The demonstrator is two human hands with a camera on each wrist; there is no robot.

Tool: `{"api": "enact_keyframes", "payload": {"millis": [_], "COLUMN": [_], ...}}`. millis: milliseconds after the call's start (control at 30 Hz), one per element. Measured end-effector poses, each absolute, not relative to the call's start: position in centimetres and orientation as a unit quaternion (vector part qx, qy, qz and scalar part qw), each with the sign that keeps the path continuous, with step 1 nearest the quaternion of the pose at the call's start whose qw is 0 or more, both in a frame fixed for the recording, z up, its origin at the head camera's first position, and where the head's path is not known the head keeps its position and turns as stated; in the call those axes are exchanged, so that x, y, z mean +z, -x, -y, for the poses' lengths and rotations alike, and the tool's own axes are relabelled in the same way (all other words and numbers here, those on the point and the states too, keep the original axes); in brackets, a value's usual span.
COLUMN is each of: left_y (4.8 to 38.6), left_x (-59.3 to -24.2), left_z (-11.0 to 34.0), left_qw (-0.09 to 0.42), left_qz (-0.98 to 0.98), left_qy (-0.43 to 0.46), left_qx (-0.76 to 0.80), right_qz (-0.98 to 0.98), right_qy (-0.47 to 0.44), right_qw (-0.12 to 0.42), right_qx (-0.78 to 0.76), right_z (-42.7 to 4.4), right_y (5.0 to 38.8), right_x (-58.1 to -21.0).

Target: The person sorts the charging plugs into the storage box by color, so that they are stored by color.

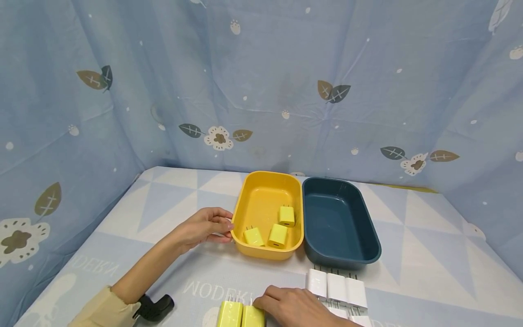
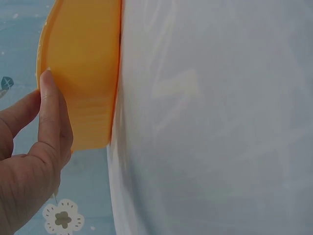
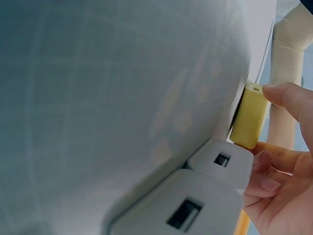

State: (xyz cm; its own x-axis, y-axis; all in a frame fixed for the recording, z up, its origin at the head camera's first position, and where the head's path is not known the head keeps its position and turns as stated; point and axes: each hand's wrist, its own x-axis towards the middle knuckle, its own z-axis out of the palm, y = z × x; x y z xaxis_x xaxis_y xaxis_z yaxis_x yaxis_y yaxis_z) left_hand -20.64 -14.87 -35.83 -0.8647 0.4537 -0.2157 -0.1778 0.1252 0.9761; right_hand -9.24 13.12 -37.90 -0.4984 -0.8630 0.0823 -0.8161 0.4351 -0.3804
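Note:
A yellow plastic bin stands on the table with several yellow charger plugs inside. My left hand pinches its left rim, and the left wrist view shows the fingers against the bin's outer wall. Near the front edge, my right hand grips a yellow charger plug between thumb and fingers. In the right wrist view that charger has the thumb at one end and a finger at the other. A second yellow charger plug stands close on its left.
A dark blue bin stands against the yellow one's right side. In front of it are several white charger plugs in rows, prongs pointing away. A black object lies by the left forearm. Patterned curtain hangs behind the table.

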Motion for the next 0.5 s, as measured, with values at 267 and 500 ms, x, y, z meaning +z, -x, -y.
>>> {"api": "enact_keyframes", "payload": {"millis": [267,500], "left_y": [20.7,20.7], "left_x": [-35.8,-35.9], "left_z": [14.9,14.9], "left_qw": [0.243,0.245], "left_qz": [-0.708,-0.707], "left_qy": [-0.101,-0.103], "left_qx": [0.655,0.656], "right_qz": [-0.839,-0.849], "right_qy": [0.489,0.437], "right_qw": [0.071,0.100], "right_qx": [-0.229,-0.280], "right_z": [-13.5,-13.9], "right_y": [9.4,9.5], "right_x": [-37.4,-36.5]}}
